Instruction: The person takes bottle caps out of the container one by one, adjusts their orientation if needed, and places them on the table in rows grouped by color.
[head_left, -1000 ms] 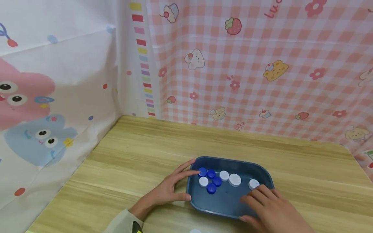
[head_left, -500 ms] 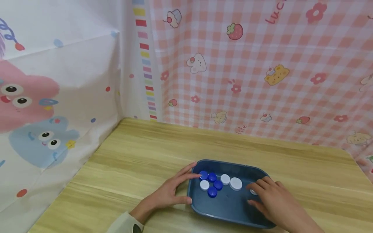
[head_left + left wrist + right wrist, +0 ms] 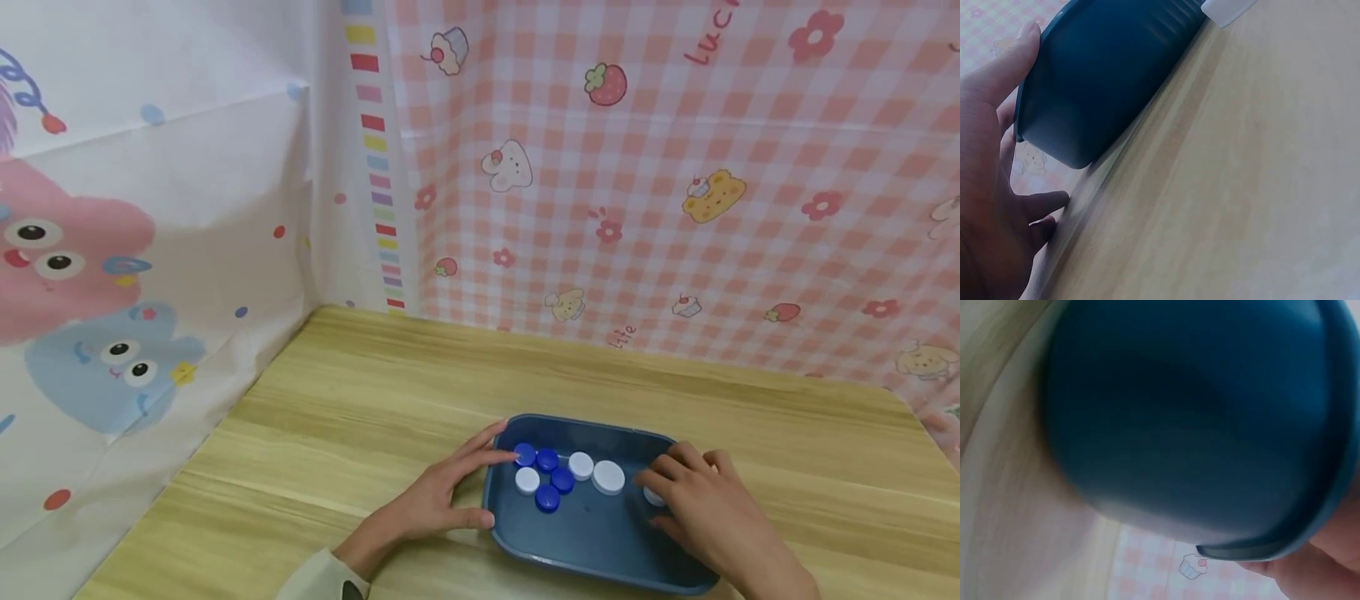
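Observation:
A dark blue tray holds several plastic bottle caps. Blue caps cluster at its left end with a small white cap. Two more white caps sit near the middle. My left hand rests at the tray's left end with spread fingers, thumb at the rim, index fingertip touching a blue cap. My right hand reaches over the right end, fingers bent above another white cap, which they partly hide. Whether they pinch it I cannot tell. Both wrist views show the tray's outer wall.
The tray stands on a wood-grain table. Behind it hangs a pink checked cloth, and a white printed cloth covers the left side. A white object lies beside the tray in the left wrist view.
My right hand has shifted right and farther over the tray's right end, with its fingers around the white cap there. The left hand stays at the rim. The head view has tilted slightly upward.

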`<state>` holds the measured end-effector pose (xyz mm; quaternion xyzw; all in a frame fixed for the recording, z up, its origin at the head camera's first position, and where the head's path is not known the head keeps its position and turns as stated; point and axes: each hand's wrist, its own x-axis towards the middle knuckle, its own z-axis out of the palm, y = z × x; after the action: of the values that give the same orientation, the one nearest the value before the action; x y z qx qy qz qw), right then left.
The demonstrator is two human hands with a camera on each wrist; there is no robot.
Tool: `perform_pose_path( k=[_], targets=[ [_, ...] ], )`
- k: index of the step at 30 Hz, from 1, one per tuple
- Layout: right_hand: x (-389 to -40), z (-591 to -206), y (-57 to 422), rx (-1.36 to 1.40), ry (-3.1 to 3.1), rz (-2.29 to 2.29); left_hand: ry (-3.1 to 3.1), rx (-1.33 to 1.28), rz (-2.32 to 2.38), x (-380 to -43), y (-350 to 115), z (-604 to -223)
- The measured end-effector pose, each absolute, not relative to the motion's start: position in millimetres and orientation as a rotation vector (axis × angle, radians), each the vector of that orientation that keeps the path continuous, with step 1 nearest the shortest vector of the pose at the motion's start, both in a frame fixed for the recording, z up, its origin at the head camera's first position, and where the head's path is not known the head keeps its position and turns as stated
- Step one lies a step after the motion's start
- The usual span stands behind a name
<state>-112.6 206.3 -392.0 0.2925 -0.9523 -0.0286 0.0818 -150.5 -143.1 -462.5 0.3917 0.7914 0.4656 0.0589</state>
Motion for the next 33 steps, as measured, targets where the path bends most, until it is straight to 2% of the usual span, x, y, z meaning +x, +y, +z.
perform_pose_path(
  k=[18,33],
  targets=[
    [-119,-404,203,0.657,-2.902,-0.128,2.386,1.184,1.416,-152,-143,-463],
    [-119,-404,202,0.672,-2.948,-0.096,2.397,1.184,1.408,-152,-143,-463]
  ],
)
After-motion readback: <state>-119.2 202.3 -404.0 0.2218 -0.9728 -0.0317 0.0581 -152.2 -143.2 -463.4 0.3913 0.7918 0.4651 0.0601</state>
